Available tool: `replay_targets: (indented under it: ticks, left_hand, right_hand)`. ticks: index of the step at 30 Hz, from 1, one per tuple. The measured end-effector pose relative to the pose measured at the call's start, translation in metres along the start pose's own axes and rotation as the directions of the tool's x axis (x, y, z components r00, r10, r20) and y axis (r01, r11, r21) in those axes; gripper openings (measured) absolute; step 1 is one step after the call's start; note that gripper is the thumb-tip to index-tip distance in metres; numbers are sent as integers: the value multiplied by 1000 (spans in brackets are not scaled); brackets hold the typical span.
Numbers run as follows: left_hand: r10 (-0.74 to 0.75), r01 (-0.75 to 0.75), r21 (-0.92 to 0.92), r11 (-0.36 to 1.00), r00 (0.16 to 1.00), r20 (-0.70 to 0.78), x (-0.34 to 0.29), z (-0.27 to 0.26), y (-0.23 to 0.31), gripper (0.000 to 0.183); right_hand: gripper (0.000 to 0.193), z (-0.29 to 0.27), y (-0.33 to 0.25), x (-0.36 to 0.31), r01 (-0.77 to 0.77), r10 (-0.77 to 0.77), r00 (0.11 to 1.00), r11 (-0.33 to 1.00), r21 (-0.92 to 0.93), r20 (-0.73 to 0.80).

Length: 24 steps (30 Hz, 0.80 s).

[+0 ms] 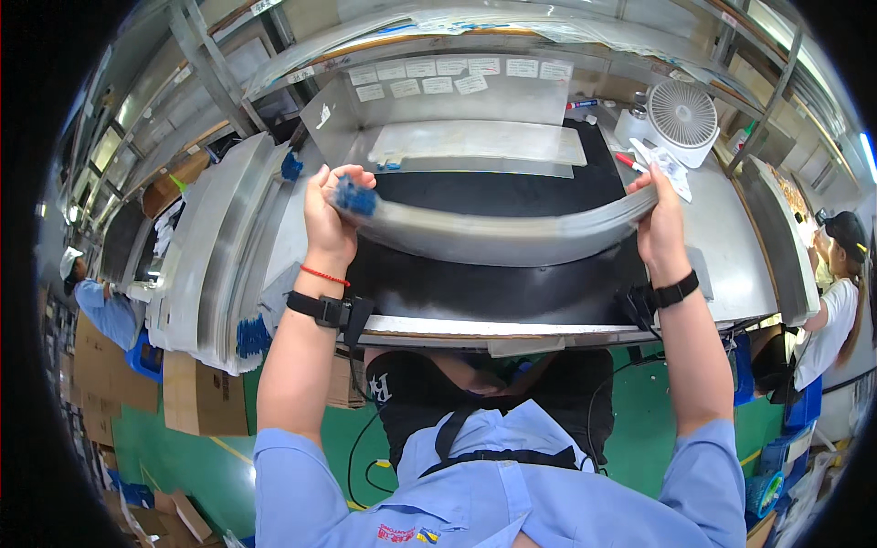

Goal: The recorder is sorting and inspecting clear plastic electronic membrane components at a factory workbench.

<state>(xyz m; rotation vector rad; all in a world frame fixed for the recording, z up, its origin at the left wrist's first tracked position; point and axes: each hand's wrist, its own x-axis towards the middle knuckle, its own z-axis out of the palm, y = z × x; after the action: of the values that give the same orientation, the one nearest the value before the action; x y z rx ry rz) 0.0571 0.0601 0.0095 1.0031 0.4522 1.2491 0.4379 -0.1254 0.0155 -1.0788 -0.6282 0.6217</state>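
Note:
Between my hands a stack of thin, translucent plastic sheets (493,239) sags in a shallow curve above a black work mat (475,297). My left hand (334,219) is closed on the stack's left end, where a bunch of blue tabs (354,197) sticks out. Around the right end my right hand (660,224) is closed, thumb on top. The sheets' edges look slightly smeared by motion. Beyond them, flat clear sheets (475,143) with a small blue tab lie at the back of the mat.
Large stacks of similar sheets (206,247) stand at the left. A white fan (681,117), a red pen (630,163) and crumpled white paper (665,169) sit at the right. A metal back panel (448,96) carries labels. Co-workers sit at far left (102,301) and far right (836,306).

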Motion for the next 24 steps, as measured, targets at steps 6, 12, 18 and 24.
replay_targets:
  ticks: [6, 12, 18, 24]
  left_hand:
    - [150, -183, 73, 980, 934, 324, -20, 38, 7, 59]
    - [-31, 56, -76, 996, 951, 307, -34, 13, -8, 57]
    - [-352, 320, 500, 804, 936, -33, -31, -29, -7, 51]
    - [-515, 446, 576, 685, 856, -51, -1, -25, -6, 54]
  right_hand:
    - [35, 15, -22, 12, 404, -396, 776, 910, 95, 492]
    - [45, -27, -30, -11, 249, -218, 872, 968, -13, 439]
    - [50, -103, -5, -34, 155, 8, 974, 702, -695, 225]
    - [51, -127, -3, -50, 176, 117, 971, 226, -958, 206]
